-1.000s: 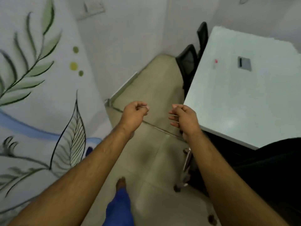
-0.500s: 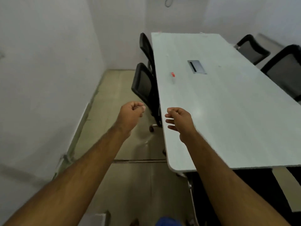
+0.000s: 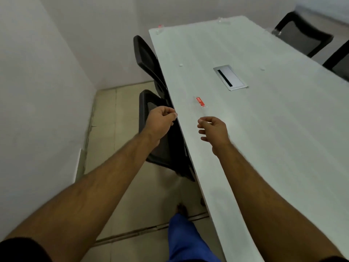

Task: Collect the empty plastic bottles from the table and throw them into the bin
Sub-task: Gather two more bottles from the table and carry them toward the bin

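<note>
A clear plastic bottle with a red label (image 3: pixel 200 102) lies on the long white table (image 3: pixel 264 129), just beyond my right hand. Two more clear objects, likely bottles, sit at the table's far edge: one (image 3: pixel 159 28) at the left corner and one (image 3: pixel 222 20) further right. My left hand (image 3: pixel 162 121) hangs curled into a loose fist over the gap beside the table's left edge, and I see nothing in it. My right hand (image 3: pixel 214 130) hovers over the table with its fingers half curled and apart, empty. No bin is in view.
Two black mesh chairs (image 3: pixel 160 129) are pushed against the table's left side, and other chairs (image 3: pixel 304 33) stand at the far right. A metal cable hatch (image 3: pixel 230 77) is set in the tabletop. A white wall runs along the left. My blue trouser leg (image 3: pixel 187 241) shows below.
The view has swung from the painted wall and floor to the table and moved closer along its left side. Both hands stay raised in front, the right one now over the tabletop.
</note>
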